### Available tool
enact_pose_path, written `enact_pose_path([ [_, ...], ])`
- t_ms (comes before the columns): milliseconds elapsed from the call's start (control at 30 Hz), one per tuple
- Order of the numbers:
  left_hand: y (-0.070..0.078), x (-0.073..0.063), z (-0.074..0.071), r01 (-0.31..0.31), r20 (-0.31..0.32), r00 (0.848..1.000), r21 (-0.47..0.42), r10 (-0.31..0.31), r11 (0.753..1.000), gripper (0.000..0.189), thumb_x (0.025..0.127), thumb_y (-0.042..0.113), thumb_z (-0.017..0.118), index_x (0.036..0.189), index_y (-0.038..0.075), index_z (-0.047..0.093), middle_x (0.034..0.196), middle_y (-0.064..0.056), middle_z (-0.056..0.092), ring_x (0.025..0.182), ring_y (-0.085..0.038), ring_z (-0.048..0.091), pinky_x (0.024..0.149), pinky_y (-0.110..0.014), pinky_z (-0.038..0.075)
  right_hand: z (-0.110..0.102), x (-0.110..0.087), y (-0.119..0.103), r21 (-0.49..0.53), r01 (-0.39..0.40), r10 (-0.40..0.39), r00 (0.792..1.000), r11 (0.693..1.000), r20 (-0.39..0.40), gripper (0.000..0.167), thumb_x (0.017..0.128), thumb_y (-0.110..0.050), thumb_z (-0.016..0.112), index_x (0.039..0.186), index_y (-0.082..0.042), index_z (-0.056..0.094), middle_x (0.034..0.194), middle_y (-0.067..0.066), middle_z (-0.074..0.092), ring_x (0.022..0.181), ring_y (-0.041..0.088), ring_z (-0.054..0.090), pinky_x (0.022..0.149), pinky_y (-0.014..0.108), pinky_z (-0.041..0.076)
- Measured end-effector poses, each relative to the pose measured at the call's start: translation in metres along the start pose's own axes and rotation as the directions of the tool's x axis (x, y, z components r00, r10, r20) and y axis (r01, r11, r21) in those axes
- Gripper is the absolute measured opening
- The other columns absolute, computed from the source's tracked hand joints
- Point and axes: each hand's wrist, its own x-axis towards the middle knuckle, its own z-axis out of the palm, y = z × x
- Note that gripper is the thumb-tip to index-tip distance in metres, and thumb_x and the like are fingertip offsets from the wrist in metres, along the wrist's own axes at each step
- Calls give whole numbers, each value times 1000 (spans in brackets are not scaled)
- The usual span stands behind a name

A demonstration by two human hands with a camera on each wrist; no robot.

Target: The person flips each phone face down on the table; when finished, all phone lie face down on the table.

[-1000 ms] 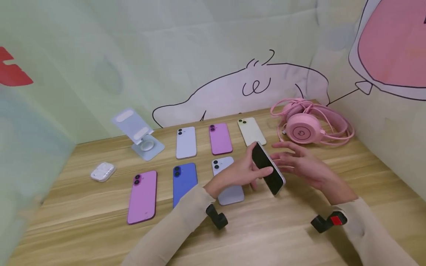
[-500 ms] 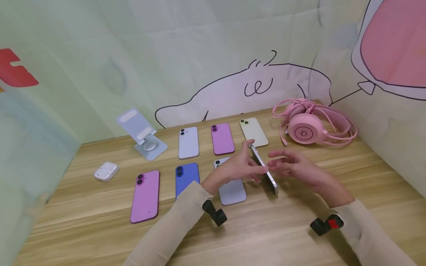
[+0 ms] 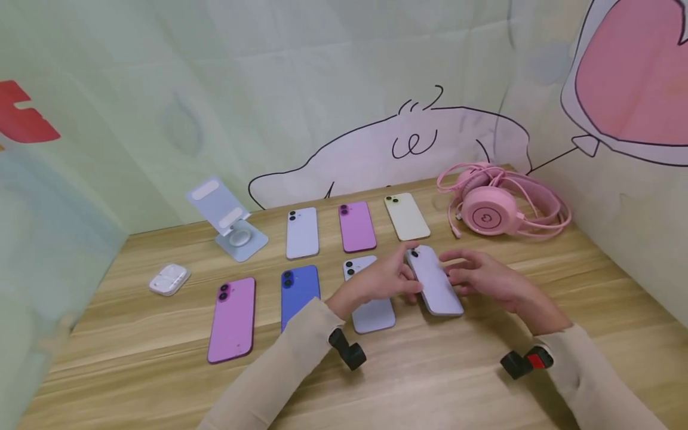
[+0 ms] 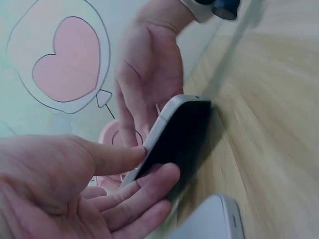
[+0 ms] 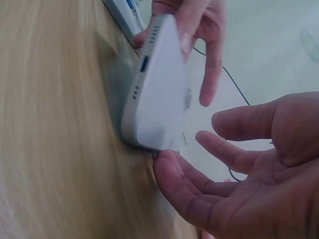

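Note:
In the head view, a pale lavender smartphone (image 3: 436, 285) lies tilted just above the wooden table, back and twin cameras facing up. My left hand (image 3: 383, 280) pinches its left edge. In the left wrist view, the thumb presses that edge while the fingers (image 4: 142, 196) reach under the dark screen. My right hand (image 3: 491, 279) is at the phone's opposite edge. Its fingertips (image 5: 168, 167) touch or nearly touch the phone's edge in the right wrist view, thumb held apart. Beside the left hand, another pale phone (image 3: 374, 318) lies partly hidden under the wrist.
Phones in pink (image 3: 232, 319), blue (image 3: 300, 292), white (image 3: 302, 233), magenta (image 3: 357, 227) and cream (image 3: 407, 216) lie backs up in two rows. A folding phone stand (image 3: 242, 239) and boxed earphones (image 3: 169, 279) are at left. Pink headphones (image 3: 489, 209) sit back right, near the wall.
The phone in my left hand has turned over, from dark screen up through edge-on to back up. It is lower now. My right hand stays by its right edge.

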Motion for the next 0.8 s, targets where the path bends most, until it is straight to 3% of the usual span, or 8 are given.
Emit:
enact_pose_path([
  [167, -8, 2, 0, 12, -34, 999, 175, -6, 984, 72, 93, 1, 68, 153, 5, 28, 83, -7, 69, 67, -16, 64, 64, -24, 49, -2, 2, -2, -38, -26, 26, 1000, 999, -7, 48, 102, -4, 52, 146, 7, 34, 141, 32, 45, 102, 21, 56, 84, 32, 52],
  [467, -10, 4, 3, 32, -66, 998, 390, -6, 920, 78, 92, 8, 72, 156, 8, 27, 81, 2, 64, 64, -8, 58, 63, -22, 46, -4, 6, 0, -35, -61, 60, 998, 998, -21, 52, 102, -8, 53, 148, 4, 33, 139, 30, 45, 106, 24, 57, 82, 34, 53],
  [633, -5, -7, 2, 9, -70, 997, 467, 27, 884, 79, 93, 15, 73, 157, 14, 27, 88, 8, 63, 72, -6, 58, 64, -23, 47, -8, 3, 1, -35, 30, -32, 996, 999, -78, 53, 104, -11, 50, 149, 8, 30, 141, 33, 42, 110, 28, 58, 82, 33, 53],
  [800, -12, -26, -20, -9, -106, 992, 483, 69, 875, 75, 95, 17, 70, 157, 13, 28, 97, 5, 67, 79, -9, 61, 68, -26, 49, -16, 2, -4, -122, 103, -120, 982, 987, -144, 58, 106, -20, 48, 153, 6, 25, 146, 33, 38, 116, 33, 57, 88, 37, 51],
])
